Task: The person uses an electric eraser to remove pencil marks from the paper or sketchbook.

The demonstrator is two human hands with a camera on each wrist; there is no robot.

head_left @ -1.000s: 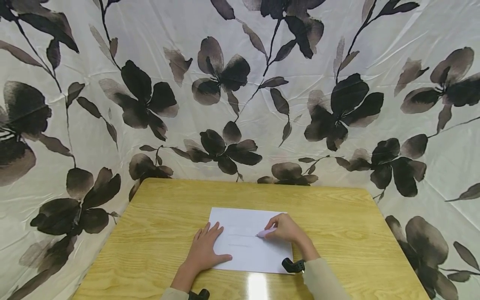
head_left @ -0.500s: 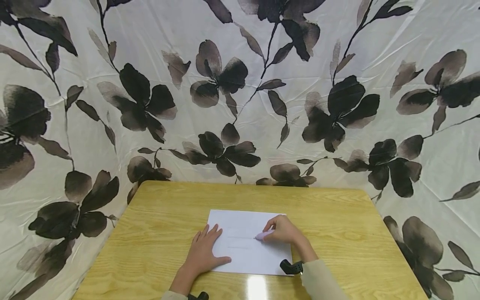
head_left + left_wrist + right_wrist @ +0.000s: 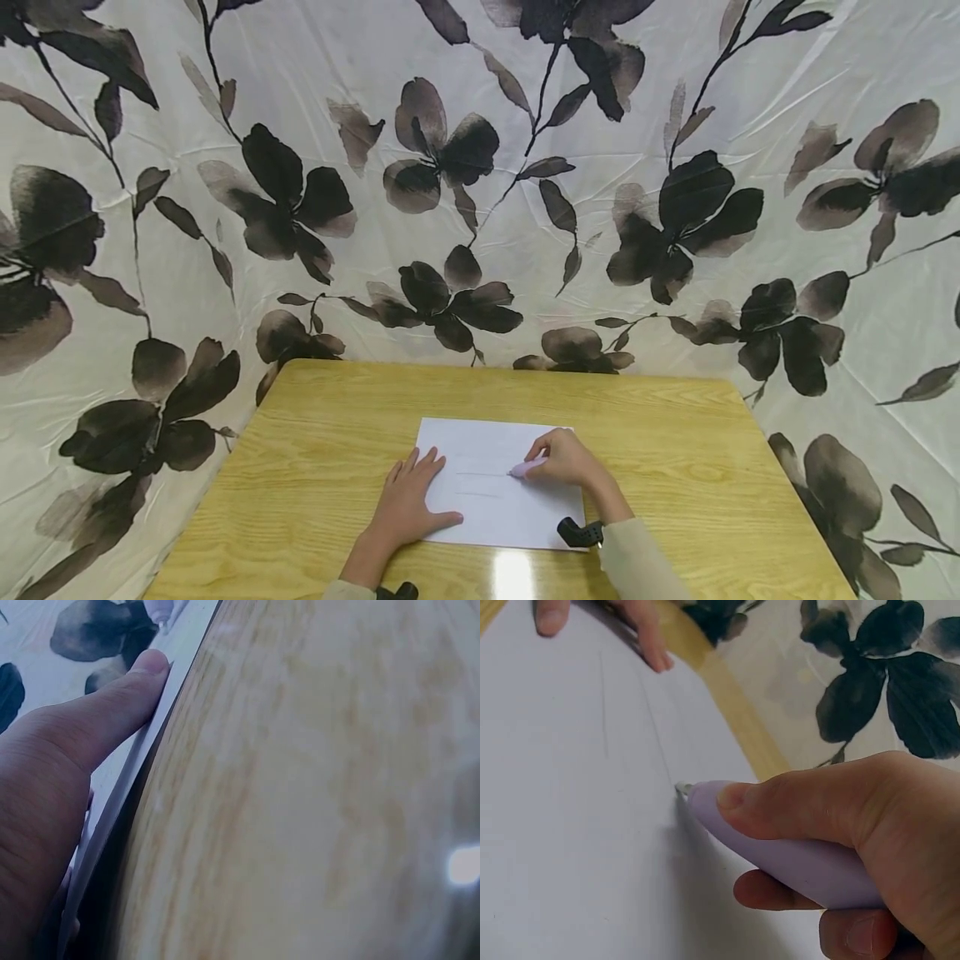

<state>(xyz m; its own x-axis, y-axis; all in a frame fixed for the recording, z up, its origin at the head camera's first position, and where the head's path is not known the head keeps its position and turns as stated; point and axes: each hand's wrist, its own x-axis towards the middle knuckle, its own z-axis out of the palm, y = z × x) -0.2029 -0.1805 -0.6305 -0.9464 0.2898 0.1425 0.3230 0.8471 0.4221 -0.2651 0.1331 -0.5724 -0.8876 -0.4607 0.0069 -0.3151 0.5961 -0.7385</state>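
Desk (image 3: 337, 417) underneath as backing; steadying the white sheet (image 3: 517, 521) at its left side with the splayed left hand (image 3: 408, 500), seemingly against slipping; pinching the lilac pen (image 3: 802, 870) near its point with the right hand (image 3: 570, 458), likely for control, touching the end of a faint line (image 3: 480, 474).

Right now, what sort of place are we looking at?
Probably a small screened-off indoor workspace. Wrinkled white sheeting printed with dark flowers rises behind a wood-grain table, where a sheet of paper lies under a pale purple pen. The wider room isn't visible.
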